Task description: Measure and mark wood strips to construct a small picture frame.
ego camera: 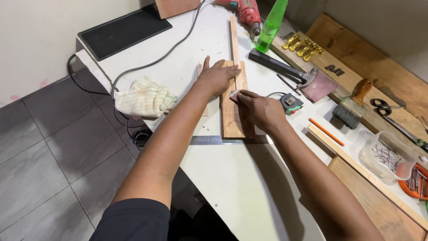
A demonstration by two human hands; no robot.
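A short wooden board (232,118) lies on the white table (232,178), its near end against a steel ruler (207,140). My left hand (217,76) presses flat on the board's far end, fingers spread. My right hand (261,109) pinches a small reddish piece of sandpaper (234,93) against the board's top, just beside the left hand. A long thin wooden strip (233,38) runs away from the board toward the far edge.
Right of the board lie a tape measure (291,103), hammer (285,69), sandpaper sheet (322,87), paintbrush (352,105), orange pencil (326,131), scissors (385,109) and a plastic cup of nails (385,156). A red drill (247,11), green bottle (271,24), cloth (145,97) and black mat (124,31) sit farther off.
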